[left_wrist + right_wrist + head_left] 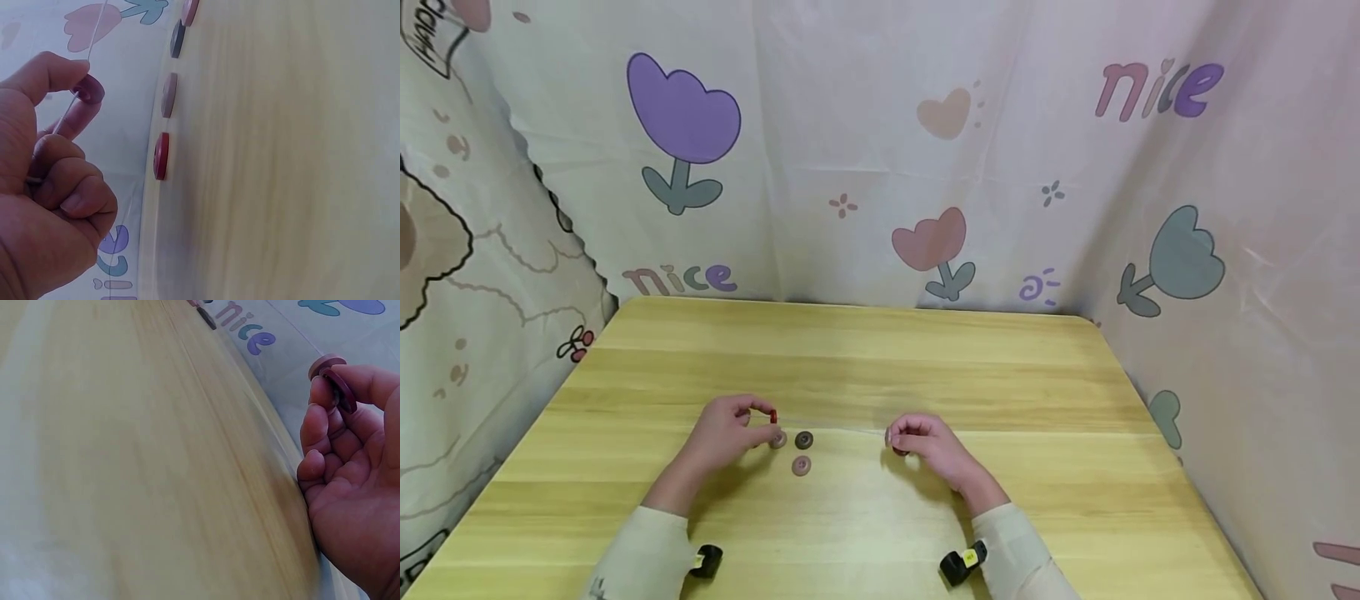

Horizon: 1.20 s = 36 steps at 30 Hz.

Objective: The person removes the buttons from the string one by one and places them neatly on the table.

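My left hand (730, 431) pinches a red button (773, 416) between thumb and fingertip, just above the table. White string (98, 28) passes through that button, and the lower fingers are curled around its tail. The string stretches across to my right hand (931, 443), which holds a pinkish button (326, 362) and a dark red button (340, 392) together at its fingertips. Near the left hand lie a dark button (804, 440) and two pinkish ones. The left wrist view also shows a red button (161, 156) on the table, hidden in the head view.
The light wooden table (880, 533) ends at a patterned curtain (850, 108) at the back, with more curtain along both sides. Black devices with yellow labels are strapped at both wrists, below the cream sleeves (643, 554).
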Motion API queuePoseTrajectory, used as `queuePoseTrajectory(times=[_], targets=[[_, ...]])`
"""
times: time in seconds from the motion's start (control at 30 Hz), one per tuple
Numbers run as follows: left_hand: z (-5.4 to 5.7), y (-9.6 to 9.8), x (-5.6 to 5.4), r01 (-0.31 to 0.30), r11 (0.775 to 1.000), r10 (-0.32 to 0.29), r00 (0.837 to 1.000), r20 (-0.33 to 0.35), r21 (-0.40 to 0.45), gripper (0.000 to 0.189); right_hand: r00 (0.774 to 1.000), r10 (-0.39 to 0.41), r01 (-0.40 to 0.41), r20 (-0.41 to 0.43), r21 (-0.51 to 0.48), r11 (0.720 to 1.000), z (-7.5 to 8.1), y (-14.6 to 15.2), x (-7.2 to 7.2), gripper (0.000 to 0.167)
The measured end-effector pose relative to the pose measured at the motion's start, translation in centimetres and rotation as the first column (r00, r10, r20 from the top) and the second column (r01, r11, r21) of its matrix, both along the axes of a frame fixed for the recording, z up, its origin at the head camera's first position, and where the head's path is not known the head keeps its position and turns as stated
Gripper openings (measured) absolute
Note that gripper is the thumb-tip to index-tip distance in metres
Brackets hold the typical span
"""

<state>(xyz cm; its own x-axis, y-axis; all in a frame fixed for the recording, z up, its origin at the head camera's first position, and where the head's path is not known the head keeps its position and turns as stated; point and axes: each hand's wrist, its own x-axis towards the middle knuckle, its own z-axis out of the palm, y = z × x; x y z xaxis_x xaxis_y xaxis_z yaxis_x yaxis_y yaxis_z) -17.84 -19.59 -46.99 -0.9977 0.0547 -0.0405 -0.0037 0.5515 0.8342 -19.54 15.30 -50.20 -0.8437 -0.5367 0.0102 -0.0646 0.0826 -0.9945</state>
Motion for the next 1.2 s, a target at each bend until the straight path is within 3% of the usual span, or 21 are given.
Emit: queuePoseTrajectory(times=[0.23,0.5,0.93,1.2], targets=[[-0.2,-0.6,0.5,-0.024,0.999,0.025,1.000,0.018,-0.039,0.043,1.000,-0.002,0.002,0.007,-0.007,1.000,-0.2,-0.1,0.4,0.014],[-0.3,-1.2,0.3,-0.044,0.996,0.044,0.999,0.001,-0.075,0.028,1.000,-0.008,0.008,0.004,0.004,1.000,-0.2,-0.1,0.3,0.014],[0.1,-2.0,0.4,-0.097,0.990,0.101,0.994,0.029,-0.105,0.033,1.000,-0.014,0.014,0.018,-0.005,1.000,-0.1,-0.1,0.3,0.015],[0.2,-3.0,0.3,-0.102,0.986,0.101,0.995,-0.012,-0.129,0.031,0.999,-0.028,0.028,0.019,-0.011,1.000,-0.1,0.1,-0.2,0.014]])
